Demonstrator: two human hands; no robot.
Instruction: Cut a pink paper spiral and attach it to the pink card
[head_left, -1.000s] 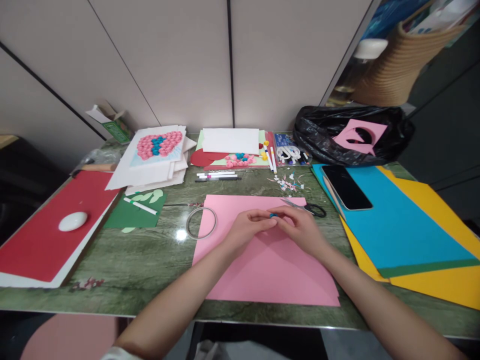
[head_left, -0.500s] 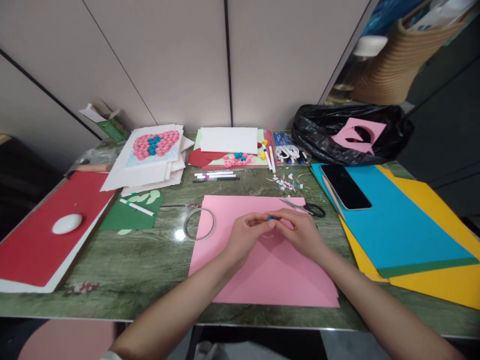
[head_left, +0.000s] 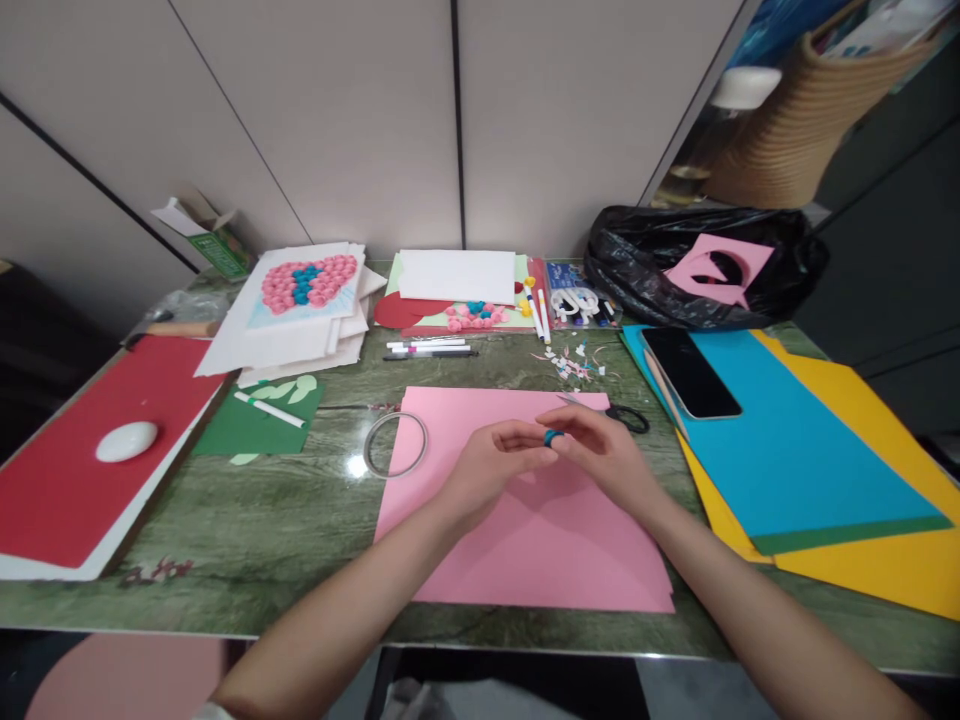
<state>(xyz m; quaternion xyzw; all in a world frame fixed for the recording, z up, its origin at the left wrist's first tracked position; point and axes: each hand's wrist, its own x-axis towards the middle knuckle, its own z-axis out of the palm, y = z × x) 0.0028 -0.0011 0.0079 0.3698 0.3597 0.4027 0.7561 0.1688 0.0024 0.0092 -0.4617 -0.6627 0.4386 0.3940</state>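
Observation:
A small rolled piece of blue paper [head_left: 553, 438] is pinched at the fingertips over a stack of pink paper [head_left: 540, 550]. My left hand [head_left: 487, 468] comes at it from the left, fingers curled and thumb below. From the other side my right hand [head_left: 609, 458] grips it between thumb and forefinger. Part of the roll is hidden by the fingers. Just behind my right hand, scissors [head_left: 628, 418] with black handles lie partly over the pink paper. A roll of tape [head_left: 365, 455] overlaps the paper's left edge.
Blue card [head_left: 795, 470] with a phone [head_left: 691, 373] lies right. Paper scraps [head_left: 574, 362] and pens [head_left: 427, 347] lie behind the pink paper. Left are a heart picture [head_left: 307, 285] of paper balls, green paper [head_left: 255, 430] and red card [head_left: 82, 500]. A black bag [head_left: 622, 265] stands back right.
The hands have shifted slightly, and more of the blue roll shows between the fingertips. The left fingers have opened a little. The view has moved slightly; the table items stay in place.

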